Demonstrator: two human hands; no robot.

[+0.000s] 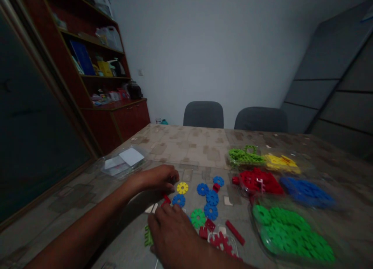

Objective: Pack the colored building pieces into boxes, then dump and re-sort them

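Red plastic piece between two hands

Small red plastic piece (166,200) lies on the tabletop (72,203) between the hands. It looks light and stiff, so its thin edges seem good to pinch. The left hand (154,177) is half curled, and the right hand (171,232) bends down just beside the piece. I cannot tell if either hand grips anything. A yellow disc (182,188) and a blue disc (178,200) lie near, and a clear tray (259,238) of green pieces sits off to the right.

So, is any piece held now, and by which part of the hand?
It cannot be told: the fingers of the left hand are curled and hide their tips, and the right hand is close to a small red plastic piece, without a clear grip.
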